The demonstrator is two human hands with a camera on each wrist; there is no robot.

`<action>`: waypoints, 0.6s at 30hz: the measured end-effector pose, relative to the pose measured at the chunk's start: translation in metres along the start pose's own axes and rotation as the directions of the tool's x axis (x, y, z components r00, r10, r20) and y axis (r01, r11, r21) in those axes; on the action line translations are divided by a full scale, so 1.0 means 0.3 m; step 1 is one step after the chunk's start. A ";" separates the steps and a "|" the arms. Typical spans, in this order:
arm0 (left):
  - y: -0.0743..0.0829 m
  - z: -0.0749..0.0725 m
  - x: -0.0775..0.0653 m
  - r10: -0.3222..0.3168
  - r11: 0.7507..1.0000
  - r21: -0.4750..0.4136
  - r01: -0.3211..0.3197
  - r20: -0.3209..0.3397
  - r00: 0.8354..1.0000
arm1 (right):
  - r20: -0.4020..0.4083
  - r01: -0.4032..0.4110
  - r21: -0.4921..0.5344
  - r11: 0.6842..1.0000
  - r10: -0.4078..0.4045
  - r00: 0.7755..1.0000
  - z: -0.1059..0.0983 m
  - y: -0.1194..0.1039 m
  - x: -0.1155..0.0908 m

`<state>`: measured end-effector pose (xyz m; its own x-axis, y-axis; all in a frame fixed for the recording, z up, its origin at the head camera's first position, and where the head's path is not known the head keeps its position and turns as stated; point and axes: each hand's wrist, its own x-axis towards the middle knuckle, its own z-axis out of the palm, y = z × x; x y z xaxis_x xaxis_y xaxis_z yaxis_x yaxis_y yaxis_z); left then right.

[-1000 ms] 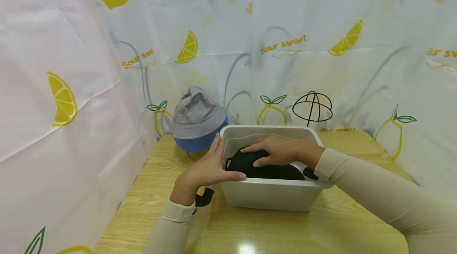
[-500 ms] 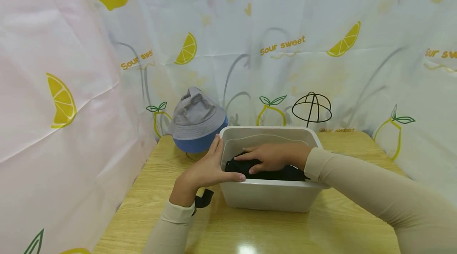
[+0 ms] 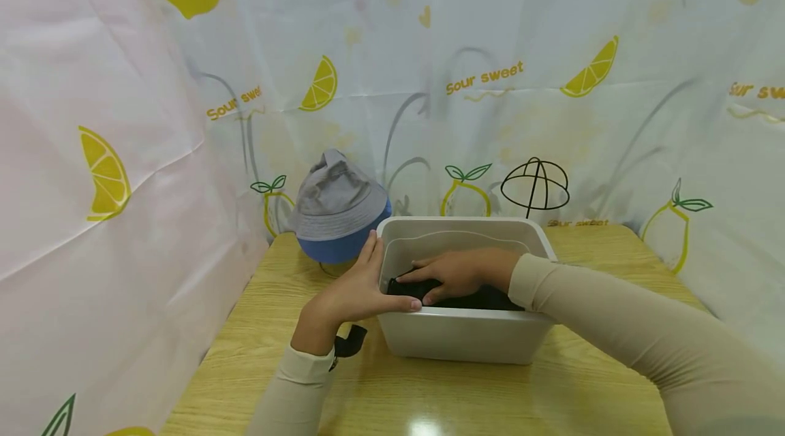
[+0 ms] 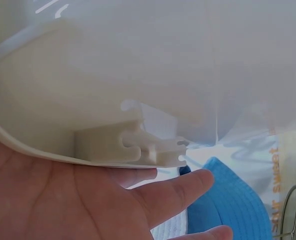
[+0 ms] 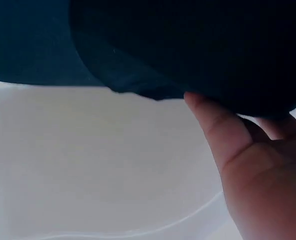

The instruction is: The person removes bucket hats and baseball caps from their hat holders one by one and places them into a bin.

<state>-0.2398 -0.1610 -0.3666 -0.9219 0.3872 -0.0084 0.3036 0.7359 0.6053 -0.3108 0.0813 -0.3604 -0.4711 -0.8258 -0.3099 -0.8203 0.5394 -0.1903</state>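
Right hand (image 3: 458,274) and black fabric (image 3: 481,300) sunk lower inside white bin (image 3: 460,338), that hand laid outstretched atop the fabric, left hand (image 3: 352,296) unclenched against the bin's near left corner

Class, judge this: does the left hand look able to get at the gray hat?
Probably yes: nothing visible blocks the way from the left hand to the gray hat just beyond it, though that hand is against the bin.

Pretty basic light wood table (image 3: 466,395), white bin (image 3: 456,340) sitting right on it, wire stand (image 3: 328,272) beside that. Another stand (image 3: 535,184) behind, base hidden.
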 end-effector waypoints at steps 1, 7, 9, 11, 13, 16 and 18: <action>0.000 0.002 0.000 -0.001 1.000 0.001 0.001 -0.002 1.000 | 0.007 0.003 0.001 1.000 -0.003 1.000 0.004 -0.001 0.003; 0.007 0.006 -0.002 -0.008 1.000 0.006 0.008 -0.001 1.000 | 0.030 0.018 0.015 1.000 -0.018 0.999 0.028 0.002 0.024; 0.008 0.005 -0.002 -0.010 1.000 0.009 0.010 0.000 1.000 | 0.034 0.026 0.016 1.000 -0.027 0.999 0.031 0.001 0.030; 0.009 0.002 -0.003 -0.010 1.000 0.012 0.010 0.003 1.000 | 0.038 0.034 0.010 0.999 -0.035 0.999 0.033 0.001 0.036; 0.010 0.000 -0.003 -0.012 1.000 0.013 0.012 0.007 1.000 | 0.044 0.042 0.008 0.999 -0.042 0.998 0.035 0.002 0.040; 0.011 -0.004 -0.004 -0.011 1.000 0.012 0.011 0.009 1.000 | 0.051 0.042 0.005 0.999 -0.042 0.998 0.038 0.005 0.046; 0.011 -0.005 -0.005 -0.011 1.000 0.008 0.011 0.006 1.000 | 0.055 0.044 0.006 0.999 -0.044 0.998 0.040 0.007 0.049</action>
<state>-0.2379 -0.1600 -0.3634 -0.9237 0.3825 -0.0194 0.2957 0.7444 0.5987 -0.3154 0.0721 -0.3766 -0.4160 -0.8385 -0.3518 -0.8383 0.5035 -0.2089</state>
